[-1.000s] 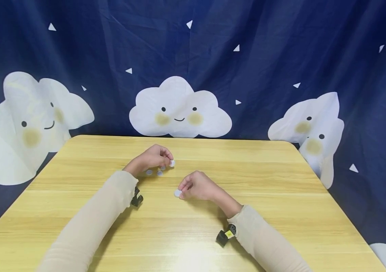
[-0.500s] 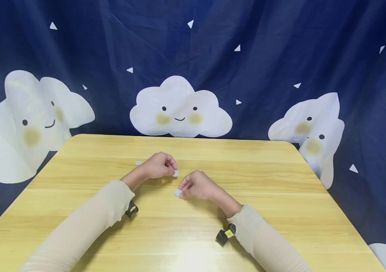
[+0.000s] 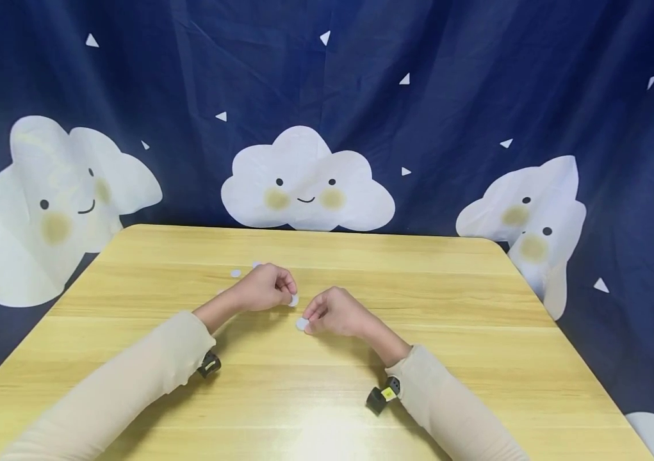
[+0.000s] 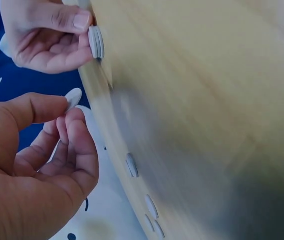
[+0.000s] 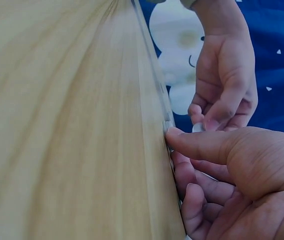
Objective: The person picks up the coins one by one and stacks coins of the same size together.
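Observation:
My left hand (image 3: 263, 288) is raised a little off the table, pinching a thin white round disc (image 4: 73, 98) between thumb and fingertips. Just to its right, my right hand (image 3: 335, 314) grips a short stack of similar white discs (image 4: 96, 42), which stands on the tabletop with thumb and fingers at its sides. In the head view only the top of that stack (image 3: 302, 324) shows. The held disc is close to the stack but apart from it. In the right wrist view the right thumb (image 5: 201, 145) covers most of the stack.
Several loose white discs lie on the wooden table (image 3: 419, 288) around the left hand, one disc (image 3: 236, 273) behind the wrist; the left wrist view shows another disc (image 4: 151, 206) among them. A dark blue curtain (image 3: 448, 115) with printed clouds hangs beyond the table's far edge.
My left hand has come back toward me and nearer the right hand, carrying its disc. Loose discs behind its wrist have come into view. The right hand stays at the stack.

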`<state>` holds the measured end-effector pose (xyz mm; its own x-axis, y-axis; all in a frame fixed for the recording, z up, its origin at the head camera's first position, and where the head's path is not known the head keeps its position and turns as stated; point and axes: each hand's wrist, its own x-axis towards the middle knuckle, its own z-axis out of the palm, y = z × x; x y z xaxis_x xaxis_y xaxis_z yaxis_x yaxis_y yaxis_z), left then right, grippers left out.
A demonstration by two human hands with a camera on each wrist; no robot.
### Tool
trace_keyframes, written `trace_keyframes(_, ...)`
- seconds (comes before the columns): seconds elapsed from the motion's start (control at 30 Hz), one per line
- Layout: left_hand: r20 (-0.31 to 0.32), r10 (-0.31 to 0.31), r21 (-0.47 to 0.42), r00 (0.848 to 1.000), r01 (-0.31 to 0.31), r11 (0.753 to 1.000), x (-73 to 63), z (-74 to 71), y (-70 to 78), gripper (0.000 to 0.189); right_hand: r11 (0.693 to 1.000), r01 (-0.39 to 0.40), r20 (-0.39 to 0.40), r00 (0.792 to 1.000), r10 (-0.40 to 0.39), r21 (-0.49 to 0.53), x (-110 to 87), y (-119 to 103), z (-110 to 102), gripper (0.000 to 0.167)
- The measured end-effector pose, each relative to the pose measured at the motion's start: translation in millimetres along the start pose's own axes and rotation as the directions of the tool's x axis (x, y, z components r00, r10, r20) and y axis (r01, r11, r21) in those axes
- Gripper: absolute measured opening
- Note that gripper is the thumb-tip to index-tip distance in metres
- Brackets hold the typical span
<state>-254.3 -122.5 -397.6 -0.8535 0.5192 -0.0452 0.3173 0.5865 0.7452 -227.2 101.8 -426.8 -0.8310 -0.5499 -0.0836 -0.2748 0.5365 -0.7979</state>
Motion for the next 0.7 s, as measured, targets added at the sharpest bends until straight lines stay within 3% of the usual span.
trace_keyframes(0.4,0.044,0.017,-0.016,0.999,-0.016,1.0,-17.5,13.4,3.2,0.01,1.0,-0.012,0.002,1.0,0.012,0.005,1.5,2,2,0.014)
trace_keyframes(0.53,0.04,-0.014,-0.045,0.999,0.016,0.999,-21.1,18.5,2.7,0.011,1.0,0.002,0.008,1.0,-0.003,0.012,2.3,2,2,0.014)
trace_keyframes(0.7,0.04,-0.071,-0.154,0.997,0.077,0.985,-21.7,23.0,2.9,0.012,1.0,0.006,0.0,1.0,-0.006,0.003,2.2,3,2,0.015)
